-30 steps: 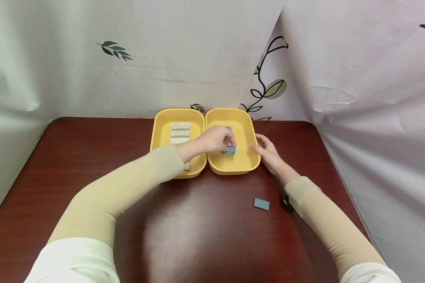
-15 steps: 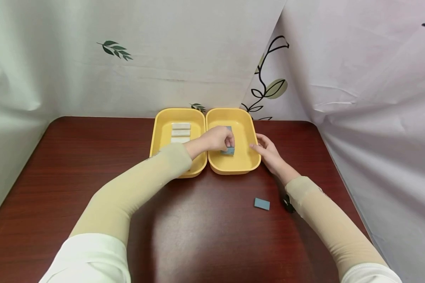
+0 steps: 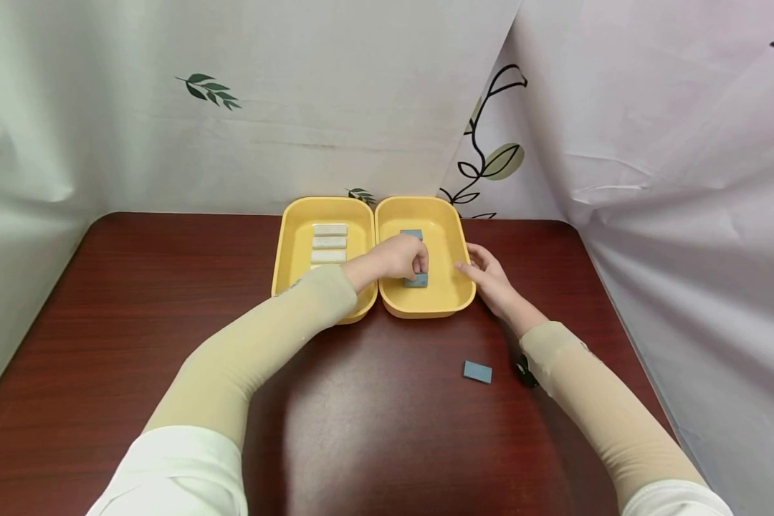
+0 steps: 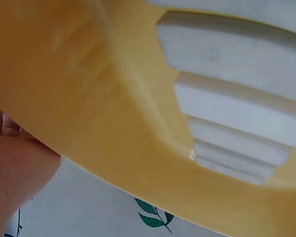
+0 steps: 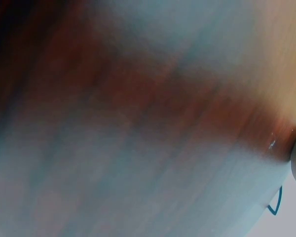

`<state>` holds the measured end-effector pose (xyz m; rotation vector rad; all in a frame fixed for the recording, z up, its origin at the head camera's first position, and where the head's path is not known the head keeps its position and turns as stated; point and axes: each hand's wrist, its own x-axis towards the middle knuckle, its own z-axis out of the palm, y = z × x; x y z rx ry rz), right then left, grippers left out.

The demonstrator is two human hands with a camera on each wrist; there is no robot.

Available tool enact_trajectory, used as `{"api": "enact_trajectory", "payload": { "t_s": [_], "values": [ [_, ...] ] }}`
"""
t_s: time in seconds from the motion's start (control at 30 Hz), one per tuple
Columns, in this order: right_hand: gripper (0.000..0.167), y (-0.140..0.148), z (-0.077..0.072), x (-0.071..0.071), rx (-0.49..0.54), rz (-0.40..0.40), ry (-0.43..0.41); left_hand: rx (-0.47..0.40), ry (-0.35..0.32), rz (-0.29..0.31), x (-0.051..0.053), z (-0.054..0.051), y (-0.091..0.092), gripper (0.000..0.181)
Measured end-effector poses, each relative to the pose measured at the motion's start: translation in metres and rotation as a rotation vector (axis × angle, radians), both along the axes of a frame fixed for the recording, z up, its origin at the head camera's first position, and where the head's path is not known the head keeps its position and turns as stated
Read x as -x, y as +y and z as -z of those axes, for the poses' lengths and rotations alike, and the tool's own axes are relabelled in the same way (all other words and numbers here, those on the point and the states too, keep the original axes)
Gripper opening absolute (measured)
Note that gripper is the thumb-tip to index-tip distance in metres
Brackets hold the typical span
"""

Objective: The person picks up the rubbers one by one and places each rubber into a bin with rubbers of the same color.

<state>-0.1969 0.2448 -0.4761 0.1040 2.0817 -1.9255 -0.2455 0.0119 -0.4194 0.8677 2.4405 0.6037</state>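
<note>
My left hand (image 3: 401, 256) reaches over the left tray into the right yellow tray (image 3: 450, 295). Its curled fingers pinch a small blue-grey rectangular block (image 3: 416, 281) low in that tray. Behind the knuckles another blue-grey block (image 3: 411, 234) lies on the tray floor, and the hand hides the space between the two. My right hand (image 3: 490, 278) grips the right wall of the same tray, thumb over the rim and fingers outside. In the left wrist view, a row of white blocks (image 4: 241, 106) lies beside part of my left hand (image 4: 19, 170).
The left yellow tray (image 3: 290, 228) adjoins the right one and holds several white blocks, some behind the left forearm. One blue-grey block (image 3: 477, 372) lies on the dark red table (image 3: 374, 430) near the right forearm. A white curtain (image 3: 335, 100) stands behind the trays.
My left hand and the pinched block have shifted slightly toward me in the right tray, uncovering more of the block behind. The left forearm has swung right. My right hand stays on the rim.
</note>
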Motion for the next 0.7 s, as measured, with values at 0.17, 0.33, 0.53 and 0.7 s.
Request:
{"api": "enact_trajectory", "payload": {
  "t_s": [0.17, 0.33, 0.53, 0.7],
  "values": [
    [0.063, -0.0002, 0.0004, 0.0001, -0.003, -0.001, 0.004, 0.020, 0.022, 0.018, -0.0020, 0.0011, 0.0004, 0.020],
    [0.062, 0.0000, 0.0006, 0.0002, -0.004, 0.001, 0.002, 0.023, 0.029, 0.019, -0.0032, 0.0005, 0.0000, 0.021],
    [0.061, -0.0005, -0.0007, -0.0009, 0.004, 0.003, 0.001, 0.029, 0.078, 0.038, -0.0041, 0.0010, -0.0007, 0.021],
    [0.062, -0.0009, -0.0021, -0.0016, 0.004, 0.003, 0.004, 0.035, 0.101, 0.043, -0.0042, 0.0029, -0.0012, 0.021]
  ]
}}
